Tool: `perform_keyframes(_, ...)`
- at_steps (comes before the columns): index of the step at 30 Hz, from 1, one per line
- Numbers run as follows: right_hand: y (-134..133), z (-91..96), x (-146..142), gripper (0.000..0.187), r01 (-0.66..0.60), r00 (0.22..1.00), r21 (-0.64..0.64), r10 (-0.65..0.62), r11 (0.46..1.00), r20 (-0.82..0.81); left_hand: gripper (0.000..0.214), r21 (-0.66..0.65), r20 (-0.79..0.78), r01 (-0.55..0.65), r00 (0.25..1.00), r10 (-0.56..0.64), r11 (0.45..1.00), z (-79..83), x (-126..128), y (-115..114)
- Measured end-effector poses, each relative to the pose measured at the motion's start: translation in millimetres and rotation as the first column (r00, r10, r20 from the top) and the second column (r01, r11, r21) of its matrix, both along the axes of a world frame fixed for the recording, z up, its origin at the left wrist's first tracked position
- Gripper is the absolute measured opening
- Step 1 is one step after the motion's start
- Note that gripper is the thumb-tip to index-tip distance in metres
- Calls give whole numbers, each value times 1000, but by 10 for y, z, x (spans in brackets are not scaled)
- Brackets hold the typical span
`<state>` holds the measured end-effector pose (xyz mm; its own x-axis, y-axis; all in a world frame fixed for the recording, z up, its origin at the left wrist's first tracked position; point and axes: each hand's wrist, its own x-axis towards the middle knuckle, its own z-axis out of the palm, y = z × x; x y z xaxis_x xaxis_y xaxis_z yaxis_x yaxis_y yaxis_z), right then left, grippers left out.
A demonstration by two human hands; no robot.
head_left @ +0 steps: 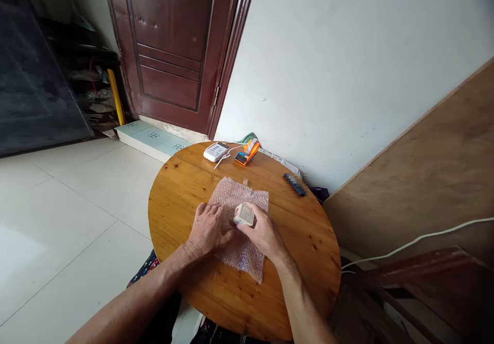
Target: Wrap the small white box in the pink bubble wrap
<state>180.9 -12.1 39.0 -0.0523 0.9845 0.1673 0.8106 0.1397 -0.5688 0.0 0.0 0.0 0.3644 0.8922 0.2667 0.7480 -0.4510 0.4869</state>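
Note:
My right hand (264,233) grips a small pale box (244,214) with printing on its top, thumb and fingers on its sides. Beneath the box lies a sheet of pinkish bubble wrap (241,192), spread over the round wooden table. My left hand (209,227) rests with its fingers stretched out on the wrap's left side, apart from the box. Whether the box touches the wrap I cannot tell.
At the far side of the table (173,189) are a white device (216,151) with a cable and an orange tape dispenser (248,151). A dark, blurred-out long object (295,184) lies at the right. A white wall (328,76) stands behind.

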Motion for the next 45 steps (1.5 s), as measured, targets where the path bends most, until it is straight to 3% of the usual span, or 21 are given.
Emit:
perform_keyframes(3,23,-125,16,58,-61,998,6,61,998,16,52,-22,-1,-24,1000,24,999,39,5,1)
perform_keyframes(6,-10,-215,86,66,-46,998,41,48,998,-38,50,-46,-10,-30,1000,29,998,75,2,4)
perform_keyframes(13,-14,-330,132,52,-39,996,128,49,991,-72,54,-48,0,-30,1000,30,998,62,-20,24)
perform_keyframes(24,-3,-344,113,49,-70,994,181,84,981,-66,55,-12,-9,-38,999,37,999,-36,-7,53)
perform_keyframes(28,-5,-319,109,50,-76,993,155,88,985,-73,50,-46,-3,-37,999,37,998,87,-48,35)
perform_keyframes(31,-11,-274,127,55,-81,990,135,95,987,-102,45,-13,25,9,1000,-8,1000,300,-181,-79)
perform_keyframes(35,-9,-208,167,52,-85,976,166,116,982,-186,39,-21,-133,258,957,-259,966,504,-376,-326)
perform_keyframes(40,5,-177,175,43,-24,968,261,88,965,-235,20,-42,-349,314,885,-308,948,403,-379,-457)
perform_keyframes(45,-8,-166,176,32,67,962,360,36,930,-272,9,14,-397,332,867,-299,943,236,-287,-377)
